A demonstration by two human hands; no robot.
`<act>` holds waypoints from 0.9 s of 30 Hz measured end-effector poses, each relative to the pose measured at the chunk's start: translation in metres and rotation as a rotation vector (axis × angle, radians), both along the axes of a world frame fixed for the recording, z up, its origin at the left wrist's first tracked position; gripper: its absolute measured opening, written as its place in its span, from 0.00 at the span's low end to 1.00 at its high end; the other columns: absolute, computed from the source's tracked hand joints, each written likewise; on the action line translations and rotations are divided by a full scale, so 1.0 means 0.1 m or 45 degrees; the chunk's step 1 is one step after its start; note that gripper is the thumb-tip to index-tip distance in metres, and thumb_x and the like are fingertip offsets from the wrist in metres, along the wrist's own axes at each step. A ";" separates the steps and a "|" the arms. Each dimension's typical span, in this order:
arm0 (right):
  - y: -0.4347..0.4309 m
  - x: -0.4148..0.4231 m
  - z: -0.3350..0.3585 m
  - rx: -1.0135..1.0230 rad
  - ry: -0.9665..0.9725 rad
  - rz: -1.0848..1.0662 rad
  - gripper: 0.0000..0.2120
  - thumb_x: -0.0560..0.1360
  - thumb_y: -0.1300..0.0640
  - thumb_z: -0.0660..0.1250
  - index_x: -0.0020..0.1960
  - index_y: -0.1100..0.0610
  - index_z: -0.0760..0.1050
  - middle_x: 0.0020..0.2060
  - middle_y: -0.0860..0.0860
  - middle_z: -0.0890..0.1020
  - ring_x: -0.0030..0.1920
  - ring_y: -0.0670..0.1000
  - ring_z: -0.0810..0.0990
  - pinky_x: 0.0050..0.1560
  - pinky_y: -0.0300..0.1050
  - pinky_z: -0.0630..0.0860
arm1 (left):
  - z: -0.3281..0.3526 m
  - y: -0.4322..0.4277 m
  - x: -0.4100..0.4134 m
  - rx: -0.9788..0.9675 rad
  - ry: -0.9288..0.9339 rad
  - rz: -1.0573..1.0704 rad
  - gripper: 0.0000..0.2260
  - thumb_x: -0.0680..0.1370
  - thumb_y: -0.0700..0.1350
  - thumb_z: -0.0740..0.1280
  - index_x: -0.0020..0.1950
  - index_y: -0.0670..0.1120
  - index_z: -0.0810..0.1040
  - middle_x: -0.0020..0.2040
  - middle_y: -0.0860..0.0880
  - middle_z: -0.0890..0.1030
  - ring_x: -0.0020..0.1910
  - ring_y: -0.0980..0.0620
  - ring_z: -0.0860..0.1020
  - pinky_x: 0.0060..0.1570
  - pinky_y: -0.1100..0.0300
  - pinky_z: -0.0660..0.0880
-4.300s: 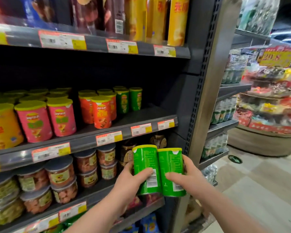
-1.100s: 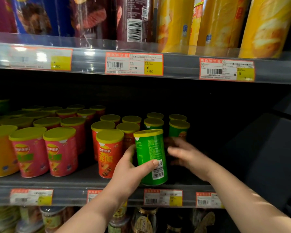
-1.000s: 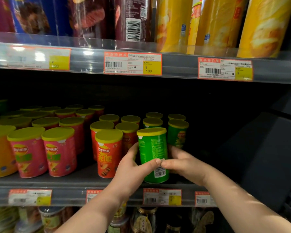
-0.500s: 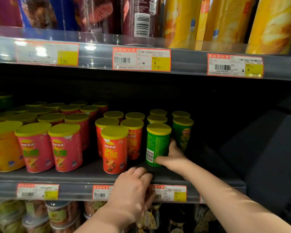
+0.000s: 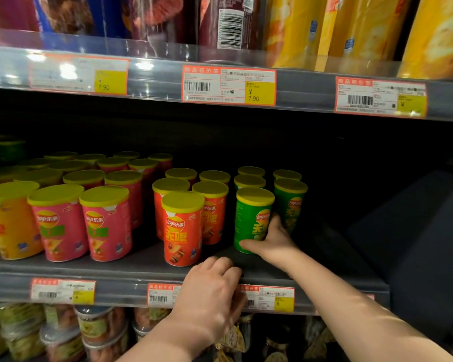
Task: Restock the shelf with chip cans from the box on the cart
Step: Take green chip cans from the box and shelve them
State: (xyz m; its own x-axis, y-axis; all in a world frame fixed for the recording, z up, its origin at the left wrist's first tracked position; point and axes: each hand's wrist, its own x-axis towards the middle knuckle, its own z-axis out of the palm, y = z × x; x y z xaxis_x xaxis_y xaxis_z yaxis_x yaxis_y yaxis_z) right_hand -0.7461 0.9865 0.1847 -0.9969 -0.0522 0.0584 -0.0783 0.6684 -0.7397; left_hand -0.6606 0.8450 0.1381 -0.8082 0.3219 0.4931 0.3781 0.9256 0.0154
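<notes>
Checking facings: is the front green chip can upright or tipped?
Upright: the green chip can stands on the grey shelf, yellow lid on top, right hand gripping it.

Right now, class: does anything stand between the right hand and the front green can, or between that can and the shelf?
Nothing visible does. The right hand grips the front green can, which stands upright on the shelf. The left hand rests on the shelf's front edge, apart from the can.
</notes>
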 end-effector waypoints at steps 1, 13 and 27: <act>-0.01 0.00 0.00 0.002 -0.010 0.008 0.40 0.69 0.53 0.74 0.73 0.58 0.54 0.68 0.56 0.68 0.66 0.56 0.69 0.59 0.44 0.68 | 0.00 0.00 0.00 0.002 0.002 -0.002 0.19 0.67 0.60 0.57 0.44 0.53 0.83 0.41 0.56 0.80 0.37 0.55 0.79 0.32 0.64 0.77; -0.02 -0.01 0.03 0.025 0.014 -0.008 0.36 0.67 0.50 0.76 0.68 0.57 0.61 0.66 0.55 0.71 0.64 0.55 0.72 0.59 0.48 0.71 | -0.02 -0.01 -0.01 0.002 0.052 -0.010 0.19 0.67 0.59 0.57 0.44 0.53 0.83 0.41 0.56 0.80 0.37 0.55 0.79 0.33 0.64 0.76; -0.02 -0.02 0.04 0.093 0.036 0.010 0.33 0.68 0.48 0.74 0.65 0.56 0.61 0.65 0.54 0.72 0.63 0.55 0.73 0.58 0.48 0.72 | -0.02 0.00 0.03 0.010 0.019 0.004 0.19 0.67 0.60 0.58 0.46 0.53 0.83 0.42 0.57 0.80 0.40 0.56 0.80 0.37 0.66 0.77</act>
State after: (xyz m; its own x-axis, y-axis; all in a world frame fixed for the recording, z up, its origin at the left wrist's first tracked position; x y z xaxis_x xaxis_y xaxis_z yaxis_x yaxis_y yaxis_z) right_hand -0.7484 0.9845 0.1890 -0.9945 -0.0653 0.0823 -0.1041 0.7197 -0.6865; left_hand -0.6580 0.8451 0.1364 -0.8018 0.3155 0.5074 0.3755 0.9267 0.0171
